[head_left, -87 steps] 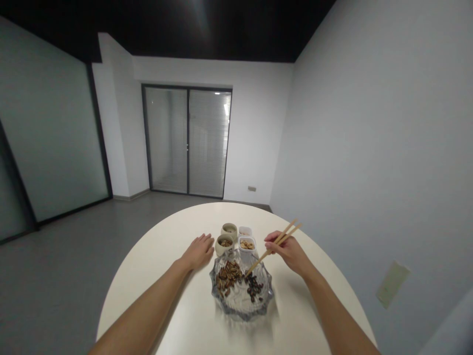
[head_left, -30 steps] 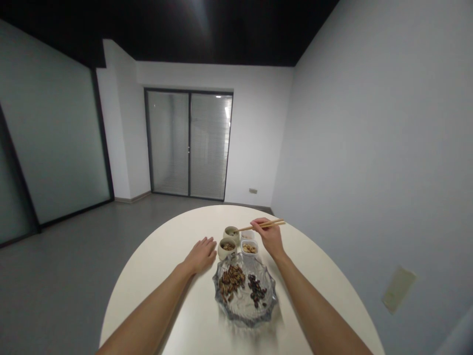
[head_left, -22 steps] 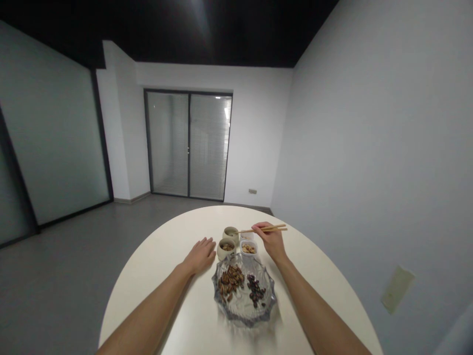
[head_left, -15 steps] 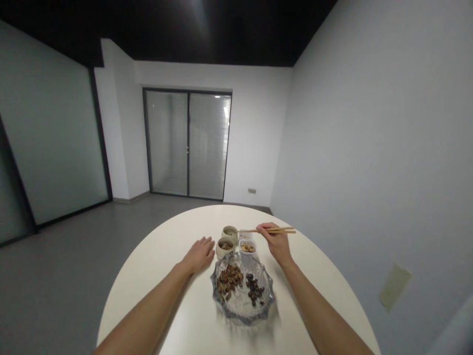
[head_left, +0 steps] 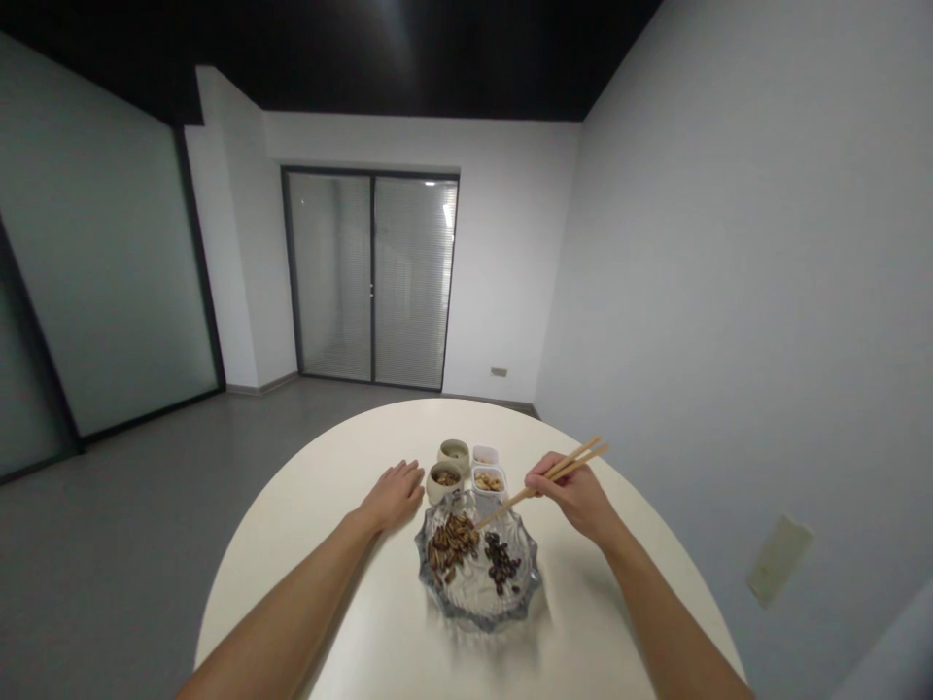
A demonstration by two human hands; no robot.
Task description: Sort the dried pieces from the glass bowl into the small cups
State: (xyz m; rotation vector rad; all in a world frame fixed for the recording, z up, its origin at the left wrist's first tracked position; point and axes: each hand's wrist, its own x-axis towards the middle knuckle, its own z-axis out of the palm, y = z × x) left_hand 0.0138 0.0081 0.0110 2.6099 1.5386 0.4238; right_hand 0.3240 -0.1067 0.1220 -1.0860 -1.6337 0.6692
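Observation:
My right hand (head_left: pixel 575 491) is shut on a pair of wooden chopsticks (head_left: pixel 514 499), whose tips reach over the rim of a scalloped glass dish (head_left: pixel 535 580). In that dish lie striped sunflower seeds (head_left: pixel 450 546) and a smaller heap of dark seeds (head_left: pixel 501 565). My left hand (head_left: pixel 394 496) rests flat and open on the table, close to a ceramic cup holding brown seeds (head_left: pixel 444 481). Behind it stands a second ceramic cup (head_left: pixel 454 452). Two small white square dishes sit beside the cups, the nearer (head_left: pixel 488 481) holding pale nuts, the farther (head_left: pixel 484 455) holding something pale.
Everything stands on a round cream table (head_left: pixel 342 467) with a curved edge. Grey floor (head_left: pixel 146 525) lies to the left and a pale wall (head_left: pixel 692 292) rises to the right. A glazed door with blinds (head_left: pixel 370 279) stands far ahead.
My right hand has moved back and to the right from beside the small dishes. The chopsticks have swung from level to pointing down-left over the glass dish. My left hand stays put.

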